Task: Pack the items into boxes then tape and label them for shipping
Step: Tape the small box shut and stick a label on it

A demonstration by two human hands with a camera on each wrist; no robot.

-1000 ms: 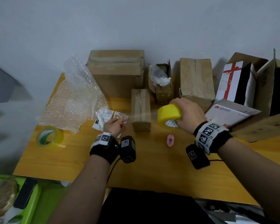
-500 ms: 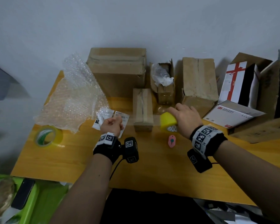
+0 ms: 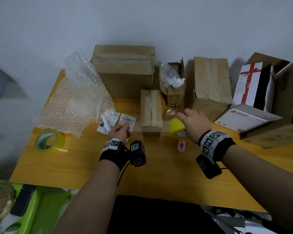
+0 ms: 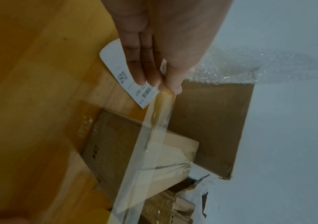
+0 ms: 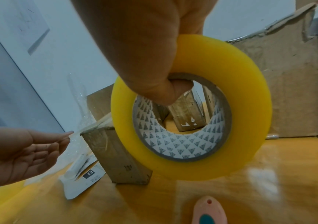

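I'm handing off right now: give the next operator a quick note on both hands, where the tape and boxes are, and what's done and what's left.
Left hand: pinches the free end of the clear tape strip.
Right hand: grips the yellow tape roll, thumb through the core.
The strip spans the near end of the small closed box between the hands.
Shipping labels lie under the left hand; pink cutter near the right wrist.
Left: press the strip down, cut it, label the box. The open box behind remains unsealed.

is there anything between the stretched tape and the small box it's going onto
Nothing visible. The clear tape strip runs from the left hand to the yellow tape roll in the right hand, crossing the small cardboard box, with only air between.
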